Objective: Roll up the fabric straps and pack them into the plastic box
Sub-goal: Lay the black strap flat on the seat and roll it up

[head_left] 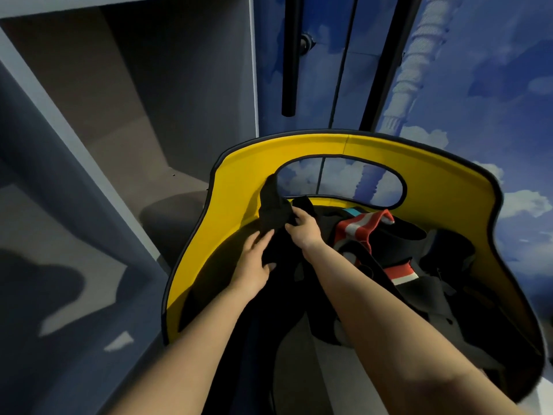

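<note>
A black fabric strap [270,209] stands up against the inner wall of a yellow-lined container [239,175]. My right hand [303,227] pinches the strap near its middle, fingers curled into the black cloth. My left hand [254,262] lies just below, fingers mostly straight along the strap's lower part, thumb tucked under the cloth. More dark fabric and a red, white and grey striped strap [359,227] lie piled inside the container to the right. No plastic box is in view.
The yellow container has a dark rim and an oval cut-out [341,182] in its far wall. Grey shelf compartments with white edges [89,163] stand to the left. A blue cloud-patterned door with a black bar handle [289,55] rises behind.
</note>
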The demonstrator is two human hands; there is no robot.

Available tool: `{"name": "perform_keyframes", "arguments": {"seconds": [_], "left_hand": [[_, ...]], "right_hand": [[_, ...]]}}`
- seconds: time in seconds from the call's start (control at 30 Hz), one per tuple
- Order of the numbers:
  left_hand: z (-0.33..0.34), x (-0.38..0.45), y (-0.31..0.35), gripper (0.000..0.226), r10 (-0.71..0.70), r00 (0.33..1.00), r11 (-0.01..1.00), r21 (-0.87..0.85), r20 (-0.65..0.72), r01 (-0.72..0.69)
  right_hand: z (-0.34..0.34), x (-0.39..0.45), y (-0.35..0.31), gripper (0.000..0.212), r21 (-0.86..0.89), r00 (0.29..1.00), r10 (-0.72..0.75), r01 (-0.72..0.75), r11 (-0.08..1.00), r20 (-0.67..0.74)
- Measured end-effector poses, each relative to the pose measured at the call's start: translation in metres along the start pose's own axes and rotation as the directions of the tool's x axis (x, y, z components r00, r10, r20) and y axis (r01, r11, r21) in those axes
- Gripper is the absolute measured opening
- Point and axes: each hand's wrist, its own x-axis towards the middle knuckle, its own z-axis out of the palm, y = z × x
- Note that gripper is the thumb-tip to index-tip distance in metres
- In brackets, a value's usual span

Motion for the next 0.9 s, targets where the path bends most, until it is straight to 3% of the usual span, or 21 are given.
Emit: {"name": "perform_keyframes", "arguments": {"seconds": [0.07, 0.17, 0.27, 0.5, 0.63, 0.77, 0.83, 0.9], "left_hand": [[0.005, 0.005, -0.004, 0.068, -0.009, 0.996, 0.997, 0.077, 0.093, 0.002], [0.008, 0.014, -0.006, 0.063, 0.032, 0.97, 0.954, 0.281, 0.241, -0.102], [0.005, 0.022, -0.006, 0.059, 0.016, 0.922, 0.888, 0.419, 0.387, -0.191], [0.01, 0.019, -0.005, 0.056, -0.057, 0.93, 0.74, 0.641, 0.362, -0.204], [0.012, 0.015, 0.001, 0.056, -0.076, 0.941, 0.773, 0.616, 0.329, -0.153], [0.004, 0.006, 0.003, 0.061, -0.02, 0.949, 0.86, 0.49, 0.315, -0.144], [0.001, -0.003, 0.004, 0.061, 0.02, 0.93, 0.881, 0.433, 0.368, -0.191], [0.002, -0.011, 0.006, 0.064, 0.03, 0.889, 0.877, 0.415, 0.456, -0.242]], "right_hand": [[0.0, 0.004, 0.005, 0.047, -0.13, 1.0, -0.011, 0.013, 0.991, 0.01], [0.001, 0.007, 0.014, 0.052, -0.337, 0.998, -0.057, 0.062, 0.939, 0.026], [-0.004, 0.007, 0.024, 0.062, -0.432, 0.995, -0.038, 0.076, 0.899, 0.095], [-0.038, -0.001, 0.042, 0.065, -0.683, 0.97, 0.073, 0.109, 0.722, 0.233], [-0.043, -0.02, 0.023, 0.064, -0.629, 0.957, -0.019, 0.206, 0.75, 0.29], [-0.051, -0.057, 0.011, 0.075, -0.619, 0.882, -0.023, 0.349, 0.703, 0.471], [-0.058, -0.076, 0.014, 0.085, -0.69, 0.825, 0.083, 0.409, 0.597, 0.56], [-0.063, -0.087, 0.021, 0.086, -0.771, 0.809, 0.127, 0.481, 0.416, 0.573]]}}
